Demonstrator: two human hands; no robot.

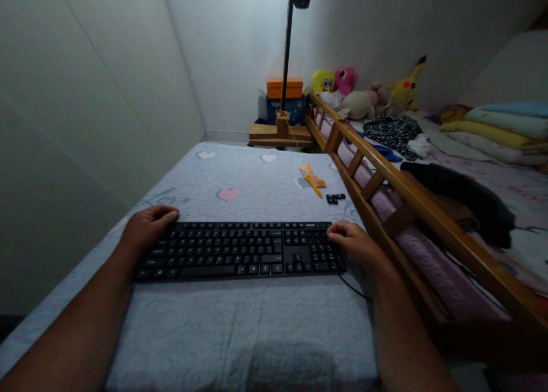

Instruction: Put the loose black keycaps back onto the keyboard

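Note:
A black keyboard (pixel 226 249) lies flat on the pale blue, heart-patterned cloth (pixel 192 323). My left hand (pixel 148 226) rests at its left end, thumb and fingers closed together near the top left corner; whether they grip the edge is hidden. At the right end, my right hand (pixel 353 241) has thumb and forefinger pinched over the top of the number pad; what is between them is too small to make out. Beyond the right end lie several loose black keycaps (pixel 335 198). Behind those are a yellow-handled brush (pixel 314 186) and an orange cloth (pixel 311 174).
A wooden bed rail (pixel 385 169) runs along the right side, close to my right arm. Plush toys (pixel 359 101) and folded bedding (pixel 500 129) lie beyond it. At the far end, a black pole (pixel 287 49) stands on a wooden base. The keyboard's cable trails off its lower right.

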